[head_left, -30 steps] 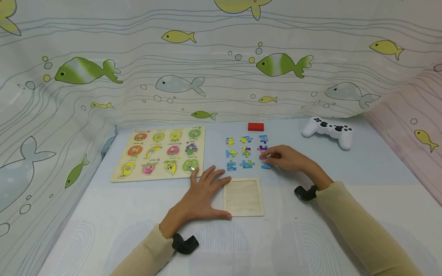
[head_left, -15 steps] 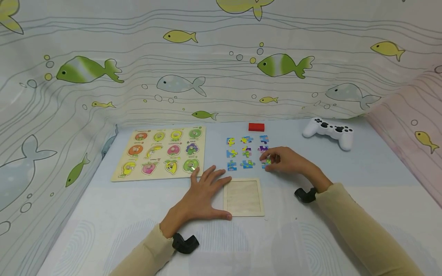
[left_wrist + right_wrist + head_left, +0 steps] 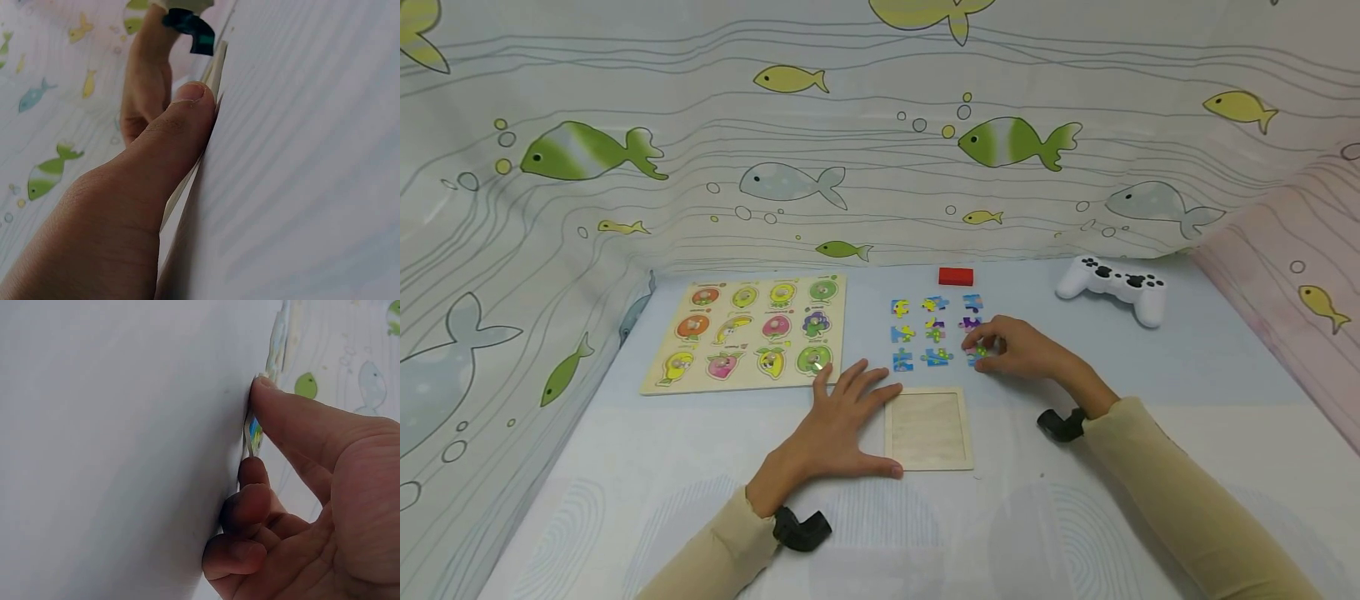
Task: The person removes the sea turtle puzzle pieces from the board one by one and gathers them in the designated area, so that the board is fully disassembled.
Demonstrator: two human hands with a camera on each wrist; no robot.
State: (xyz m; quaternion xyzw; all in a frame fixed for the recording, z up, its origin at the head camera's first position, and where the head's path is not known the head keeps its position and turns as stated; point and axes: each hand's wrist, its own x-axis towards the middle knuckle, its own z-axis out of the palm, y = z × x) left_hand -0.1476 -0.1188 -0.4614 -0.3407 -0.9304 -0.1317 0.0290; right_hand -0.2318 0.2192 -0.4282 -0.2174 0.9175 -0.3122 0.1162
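Observation:
My left hand (image 3: 835, 429) lies spread beside the square wooden puzzle tray (image 3: 928, 429). Its forefinger touches the tray's upper left corner and its thumb the lower left one; the left wrist view shows the thumb (image 3: 181, 119) against the tray's edge. At the lower right of several loose jigsaw pieces (image 3: 937, 357), my right hand (image 3: 1022, 350) pinches a blue and green jigsaw piece (image 3: 976, 353) by its edges, between thumb and forefinger. The right wrist view shows this piece low at the table surface, partly hidden by the fingers.
A fruit peg puzzle board (image 3: 748, 333) lies at the left, near my left fingertips. A red block (image 3: 956, 277) sits behind the jigsaw pieces. A white game controller (image 3: 1112, 287) rests at the back right. A fish-print curtain (image 3: 880, 150) surrounds the table.
My right thumb has shifted slightly toward me, so more of the jigsaw piece shows between thumb and forefinger. The left hand and the tray have stayed put.

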